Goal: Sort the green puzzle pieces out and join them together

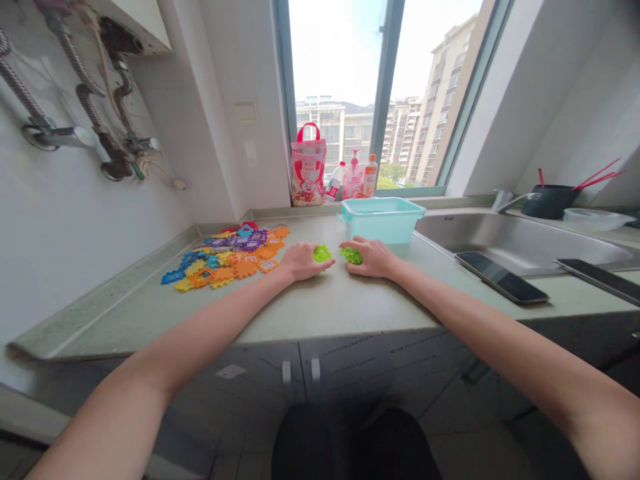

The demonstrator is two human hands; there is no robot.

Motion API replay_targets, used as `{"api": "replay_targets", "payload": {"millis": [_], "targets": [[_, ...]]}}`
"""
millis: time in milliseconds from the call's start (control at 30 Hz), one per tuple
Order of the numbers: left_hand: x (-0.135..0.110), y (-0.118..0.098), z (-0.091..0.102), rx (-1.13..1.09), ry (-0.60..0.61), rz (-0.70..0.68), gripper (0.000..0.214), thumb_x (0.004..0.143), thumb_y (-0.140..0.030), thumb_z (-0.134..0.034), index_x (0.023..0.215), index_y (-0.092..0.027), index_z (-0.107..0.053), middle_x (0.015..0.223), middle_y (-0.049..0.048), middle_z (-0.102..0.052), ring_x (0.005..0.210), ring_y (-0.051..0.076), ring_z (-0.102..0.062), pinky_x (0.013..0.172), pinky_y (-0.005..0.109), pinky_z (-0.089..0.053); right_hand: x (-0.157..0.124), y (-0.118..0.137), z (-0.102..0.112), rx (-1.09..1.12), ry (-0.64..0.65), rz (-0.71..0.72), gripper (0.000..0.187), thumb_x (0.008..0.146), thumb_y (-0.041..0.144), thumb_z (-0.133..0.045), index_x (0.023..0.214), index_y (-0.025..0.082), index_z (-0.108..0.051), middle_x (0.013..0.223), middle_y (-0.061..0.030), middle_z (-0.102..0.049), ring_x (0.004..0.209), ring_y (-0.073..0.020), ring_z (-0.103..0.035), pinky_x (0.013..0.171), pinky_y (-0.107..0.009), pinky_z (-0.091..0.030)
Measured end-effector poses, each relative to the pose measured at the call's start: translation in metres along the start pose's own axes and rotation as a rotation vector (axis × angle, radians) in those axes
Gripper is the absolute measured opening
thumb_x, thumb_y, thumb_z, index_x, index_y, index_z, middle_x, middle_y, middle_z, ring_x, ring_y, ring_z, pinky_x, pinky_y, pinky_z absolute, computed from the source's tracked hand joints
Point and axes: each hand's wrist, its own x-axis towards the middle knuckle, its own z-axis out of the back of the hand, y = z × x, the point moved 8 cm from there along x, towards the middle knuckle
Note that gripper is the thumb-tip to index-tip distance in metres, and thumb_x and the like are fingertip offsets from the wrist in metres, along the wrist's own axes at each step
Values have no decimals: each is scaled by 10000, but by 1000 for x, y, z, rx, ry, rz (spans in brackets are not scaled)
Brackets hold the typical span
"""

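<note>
My left hand [300, 261] rests on the grey-green counter [320, 307] with its fingers closed round a green toothed puzzle piece [322, 253]. My right hand [373, 257] lies just to its right, fingers curled on a second green puzzle piece [351, 255]. The two pieces are a small gap apart. A pile of several coloured puzzle pieces [230, 257], orange, yellow, blue and purple, lies on the counter to the left of my left hand. A light blue plastic tub [381, 219] stands right behind my hands.
A steel sink [510, 240] lies to the right, with a phone [501, 277] on its near rim and another dark flat device [600, 280] further right. A red bag [308, 167] and bottles [355, 177] stand on the window sill. Pipes [100, 133] run on the left wall.
</note>
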Motion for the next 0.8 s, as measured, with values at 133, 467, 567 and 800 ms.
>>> {"api": "replay_targets", "payload": {"millis": [133,467,567,800], "targets": [[2,4,-4,-29,38,30,625,886,-815,-539,891,-221,-735,879,97,-777,841,274,-734,710,330,-507,0,-7,6,-75,-22,-20,524,851,419,-681,1359,292,-682,1129,-61,-722,821,-247,-717,725,-339,-501],[3,12,-15,-49,102,120,654,837,-846,-550,994,-255,-781,997,95,-799,944,288,-753,795,342,-553,22,-26,75,-144,-372,-119,551,868,423,-681,1404,308,-633,1264,-86,-716,1004,-311,-720,743,-372,-536],[5,13,-17,-58,106,113,680,822,-866,-537,977,-248,-776,988,104,-799,930,296,-754,776,350,-554,56,-48,113,-147,-517,-204,551,875,446,-683,1409,317,-637,1316,-96,-702,1090,-330,-699,829,-400,-539],[10,20,-18,-69,109,134,685,817,-874,-521,934,-243,-759,964,109,-799,919,308,-758,764,366,-559,142,-146,95,-25,-103,-445,409,890,560,-688,1111,234,-798,1046,-139,-782,821,-259,-667,758,-395,-482]]}}
